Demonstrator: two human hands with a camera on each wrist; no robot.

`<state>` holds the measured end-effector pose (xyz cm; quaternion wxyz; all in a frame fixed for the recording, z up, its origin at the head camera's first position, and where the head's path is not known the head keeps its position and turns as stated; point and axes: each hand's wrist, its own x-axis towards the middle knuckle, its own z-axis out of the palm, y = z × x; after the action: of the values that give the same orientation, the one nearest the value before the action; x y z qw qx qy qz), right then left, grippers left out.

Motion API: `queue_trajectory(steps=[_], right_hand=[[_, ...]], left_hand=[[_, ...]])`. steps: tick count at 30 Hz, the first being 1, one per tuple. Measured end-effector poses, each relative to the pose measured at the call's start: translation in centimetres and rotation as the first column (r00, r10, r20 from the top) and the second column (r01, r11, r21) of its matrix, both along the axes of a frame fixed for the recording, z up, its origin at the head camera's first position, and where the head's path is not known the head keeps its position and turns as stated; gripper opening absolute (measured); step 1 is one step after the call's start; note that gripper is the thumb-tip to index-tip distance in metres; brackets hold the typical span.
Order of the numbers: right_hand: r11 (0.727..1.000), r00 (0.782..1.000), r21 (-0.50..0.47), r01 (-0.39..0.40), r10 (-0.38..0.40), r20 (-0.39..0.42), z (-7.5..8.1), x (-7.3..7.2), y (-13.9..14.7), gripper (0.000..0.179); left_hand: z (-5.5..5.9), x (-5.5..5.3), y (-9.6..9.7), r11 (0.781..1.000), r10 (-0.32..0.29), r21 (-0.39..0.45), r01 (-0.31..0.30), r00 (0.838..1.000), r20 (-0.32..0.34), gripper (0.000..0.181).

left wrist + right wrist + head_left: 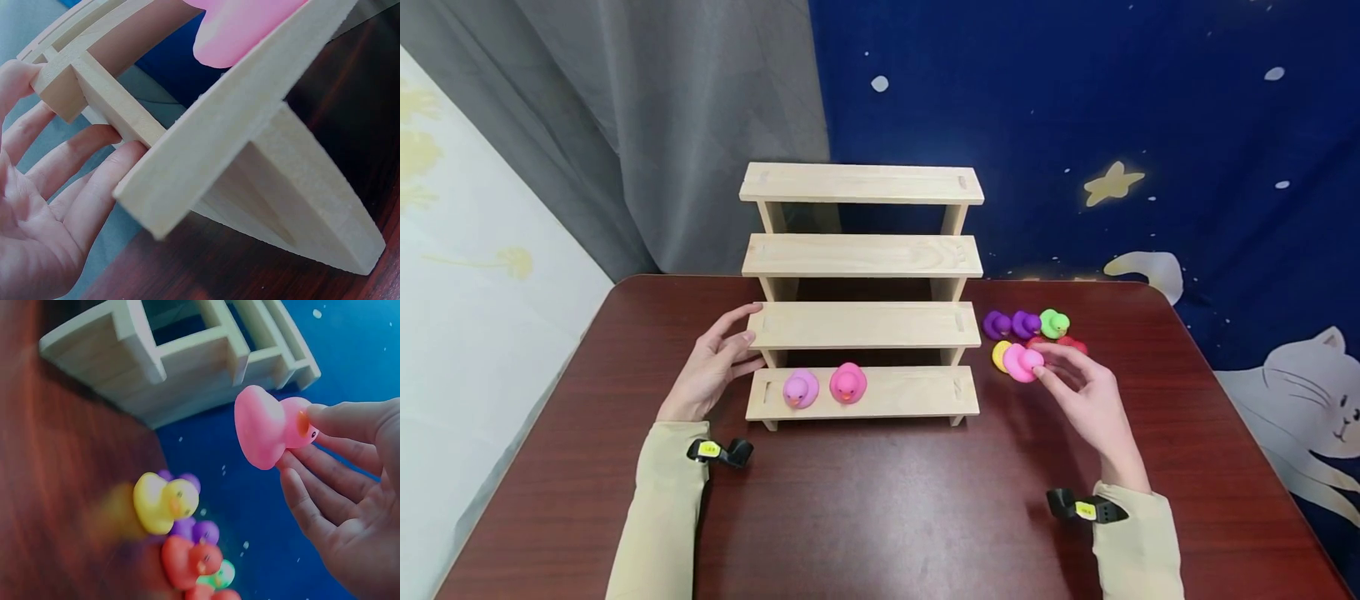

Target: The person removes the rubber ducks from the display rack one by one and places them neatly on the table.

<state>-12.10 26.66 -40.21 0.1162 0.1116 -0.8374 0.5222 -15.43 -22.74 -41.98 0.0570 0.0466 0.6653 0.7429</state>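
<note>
A pink rubber duck [259,428] is pinched between the thumb and fingertips of my right hand [1086,396], raised above the small ducks beside the stand. My left hand [709,367] rests at the left end of the wooden step stand [865,325]. Its fingers [75,150] touch the stand's side by the second step from the bottom, fairly straight and spread. On the lowest step sit a light purple-pink duck [801,389] and a deeper pink duck [848,383], side by side toward the left.
Right of the stand, two purple ducks [997,325], a green duck [1055,323], a yellow duck [156,503] and two red ducks [187,559] crowd together on the dark red table [880,500]. Grey curtain [700,100] and blue starry cloth [1037,125] hang behind.
</note>
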Motion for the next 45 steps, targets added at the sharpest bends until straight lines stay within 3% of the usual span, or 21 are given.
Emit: queue_trajectory(steps=[7,20,32,38,45], right_hand=[[0.999,0.994,0.029,-0.02,0.017,0.107,-1.6,0.3,1.3,0.035],[0.999,0.975,0.031,-0.035,0.027,0.221,-4.0,0.1,2.0,0.034],[0.998,0.984,0.051,-0.035,0.025,0.178,-5.5,-0.2,2.0,0.03],[0.998,0.99,0.06,-0.027,0.019,0.137,-5.3,-0.1,1.9,0.037],[0.998,0.997,0.063,0.008,-0.013,0.075,-4.2,-0.1,1.5,0.04]], left_hand=[[0.0,0.0,0.0,1.0,0.0,0.013,0.0,1.0,0.001,0.046],[0.0,-0.1,0.0,1.0,-0.001,0.021,0.001,1.0,-0.002,0.045],[0.1,0.2,0.2,1.0,0.024,-0.013,-0.024,1.0,0.002,0.047],[0.0,0.5,0.2,0.998,0.042,-0.038,-0.043,0.999,-0.015,0.047],[-0.2,1.0,-0.6,0.998,0.056,0.012,-0.055,0.995,-0.084,0.043]])
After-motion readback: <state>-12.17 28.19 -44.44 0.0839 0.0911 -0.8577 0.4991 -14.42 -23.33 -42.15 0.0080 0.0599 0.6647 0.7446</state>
